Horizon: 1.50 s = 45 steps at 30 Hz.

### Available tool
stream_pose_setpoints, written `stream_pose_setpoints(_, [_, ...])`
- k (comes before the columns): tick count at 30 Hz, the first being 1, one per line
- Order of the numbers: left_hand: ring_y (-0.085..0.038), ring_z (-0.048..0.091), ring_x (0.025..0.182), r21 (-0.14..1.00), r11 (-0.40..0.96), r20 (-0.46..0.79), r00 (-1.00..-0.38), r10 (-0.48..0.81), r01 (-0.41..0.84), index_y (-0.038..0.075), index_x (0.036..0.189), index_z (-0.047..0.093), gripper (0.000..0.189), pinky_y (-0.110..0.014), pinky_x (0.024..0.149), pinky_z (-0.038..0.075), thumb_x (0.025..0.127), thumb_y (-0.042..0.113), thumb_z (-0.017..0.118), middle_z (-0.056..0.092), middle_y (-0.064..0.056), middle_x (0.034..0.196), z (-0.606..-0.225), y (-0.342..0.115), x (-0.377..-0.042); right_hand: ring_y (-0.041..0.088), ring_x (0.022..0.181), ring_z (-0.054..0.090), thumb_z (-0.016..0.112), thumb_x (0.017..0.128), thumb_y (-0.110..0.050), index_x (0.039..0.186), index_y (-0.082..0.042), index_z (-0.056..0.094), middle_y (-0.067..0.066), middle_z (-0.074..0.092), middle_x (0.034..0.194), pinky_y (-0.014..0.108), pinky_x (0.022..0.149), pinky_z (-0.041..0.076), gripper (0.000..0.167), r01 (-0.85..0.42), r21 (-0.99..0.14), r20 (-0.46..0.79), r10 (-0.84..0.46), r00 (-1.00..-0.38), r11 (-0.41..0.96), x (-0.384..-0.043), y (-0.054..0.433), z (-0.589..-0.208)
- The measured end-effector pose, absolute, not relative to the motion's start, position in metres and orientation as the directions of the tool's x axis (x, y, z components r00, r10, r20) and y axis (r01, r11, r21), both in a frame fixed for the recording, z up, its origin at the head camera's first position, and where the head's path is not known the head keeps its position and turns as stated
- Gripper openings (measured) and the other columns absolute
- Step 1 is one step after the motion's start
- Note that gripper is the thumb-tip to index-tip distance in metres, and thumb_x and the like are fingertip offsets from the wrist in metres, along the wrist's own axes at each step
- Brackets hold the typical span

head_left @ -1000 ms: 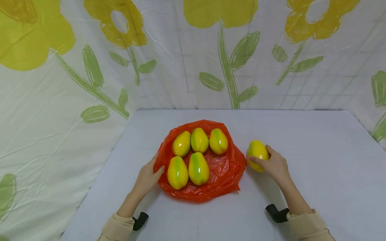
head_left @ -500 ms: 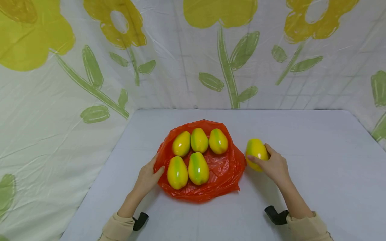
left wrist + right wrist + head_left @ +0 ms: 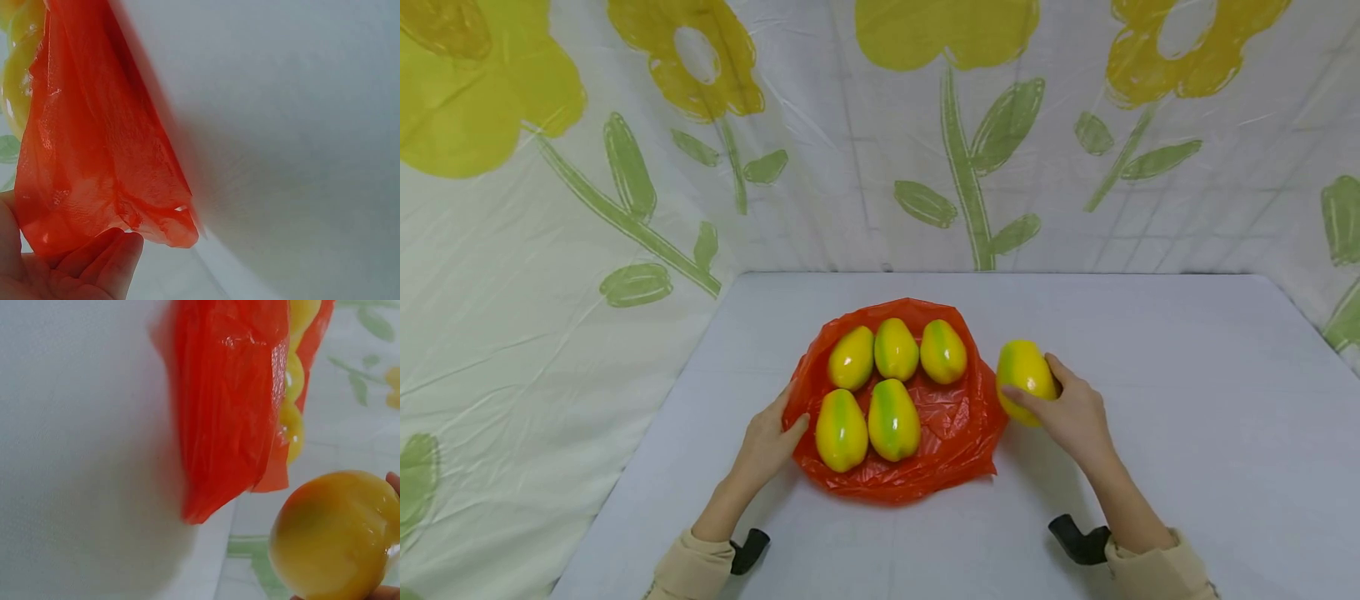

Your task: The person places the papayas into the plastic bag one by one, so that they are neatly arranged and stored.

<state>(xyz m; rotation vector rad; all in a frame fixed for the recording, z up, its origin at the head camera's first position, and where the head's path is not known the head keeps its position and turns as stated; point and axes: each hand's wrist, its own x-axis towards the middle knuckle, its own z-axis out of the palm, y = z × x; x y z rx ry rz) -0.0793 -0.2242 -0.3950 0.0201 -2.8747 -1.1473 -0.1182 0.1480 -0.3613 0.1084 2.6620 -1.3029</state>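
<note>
A red plastic bag [image 3: 951, 425] lies spread on the table with its mouth opened wide. Several glossy yellow papayas [image 3: 895, 421] with green streaks sit inside it. My left hand [image 3: 769, 439] grips the bag's left edge, thumb over the rim; the left wrist view shows its fingers curled under the red plastic [image 3: 94, 144]. In my right hand [image 3: 1078, 417] is another papaya [image 3: 1026, 379], held between thumb and fingers just past the bag's right edge. The right wrist view shows this papaya [image 3: 334, 534] raised above the table, beside the bag's side wall [image 3: 225, 400].
The table [image 3: 1187, 400] has a pale cover. Behind and to the left hangs a white curtain [image 3: 820, 192] printed with yellow flowers. A black wrist mount sticks out from each sleeve, the right one [image 3: 1078, 540] over the table.
My right hand has carried its papaya left and slightly up, so that it now overlaps the bag's right edge in the head view. The left hand and the bag have stayed still.
</note>
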Motion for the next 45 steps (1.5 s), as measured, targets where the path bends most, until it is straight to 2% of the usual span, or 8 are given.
stream_pose_setpoints(29, [-0.041,0.057,0.114,0.682,0.731,0.033,-0.999,-0.031,0.0,-0.006,0.147,0.033,0.059,-0.049,0.089,0.052,0.095,0.01,0.056,0.05,-0.026,0.138,-0.394,-0.223,-0.08,0.042,0.119,0.049,0.07,0.085,-0.046,0.15,0.005,0.027,0.029,0.041,0.144,0.052,0.095,0.048,0.093,0.086,-0.802,-0.159,-0.072,-0.985,0.591,-0.104,0.104,-0.358])
stream_pose_setpoints(45, [-0.04,0.057,0.113,0.678,0.735,0.031,-0.999,-0.039,-0.008,-0.004,0.148,0.033,0.06,-0.049,0.089,0.052,0.094,0.01,0.056,0.05,-0.025,0.139,-0.394,-0.224,-0.08,0.033,0.107,0.055,0.072,0.085,-0.043,0.149,0.002,0.033,0.023,0.053,0.133,0.046,0.088,0.054,0.087,0.026,-0.814,-0.101,-0.098,-0.99,0.581,-0.098,0.087,-0.362])
